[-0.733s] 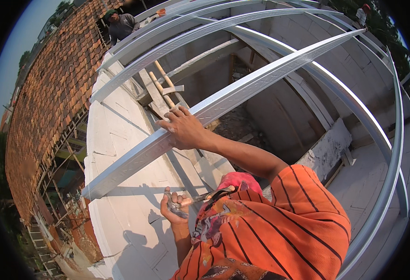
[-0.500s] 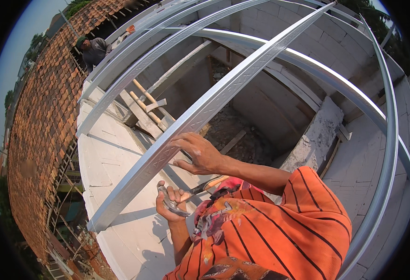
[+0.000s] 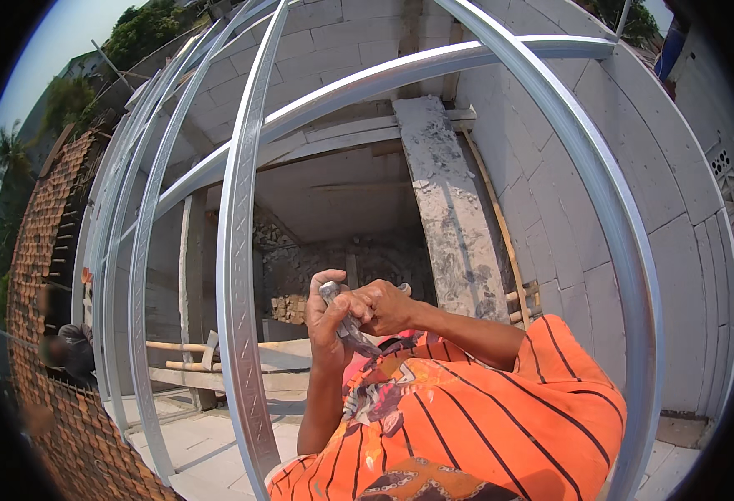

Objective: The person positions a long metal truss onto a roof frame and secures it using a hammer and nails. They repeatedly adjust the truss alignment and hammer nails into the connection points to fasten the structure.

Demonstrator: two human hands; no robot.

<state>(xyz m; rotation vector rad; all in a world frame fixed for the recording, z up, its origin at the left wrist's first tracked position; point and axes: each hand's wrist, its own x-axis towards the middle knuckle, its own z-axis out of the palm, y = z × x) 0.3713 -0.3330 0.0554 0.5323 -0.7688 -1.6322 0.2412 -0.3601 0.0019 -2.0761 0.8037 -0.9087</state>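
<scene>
Nearest to the orange shirt with black stripes (image 3: 459, 401), the person's left hand (image 3: 320, 327) is closed around a grey metal tool with a round end (image 3: 353, 336), probably a hammer. The right hand (image 3: 390, 307) meets it, bent fingers against the tool; whether they also grip, I cannot tell from here. I judge the step in hand to be adjusting the hold on this tool. The next move calls, in my opinion, for a sure grip, because a deep opening lies beyond the hands. Left of the left hand rises a silver patterned steel channel (image 3: 237, 250); right of the right hand another silver channel (image 3: 644, 351) curves. Farther beyond the hands lies a rough grey concrete beam (image 3: 450, 204), and far left, a brown tiled roof (image 3: 50, 217).
</scene>
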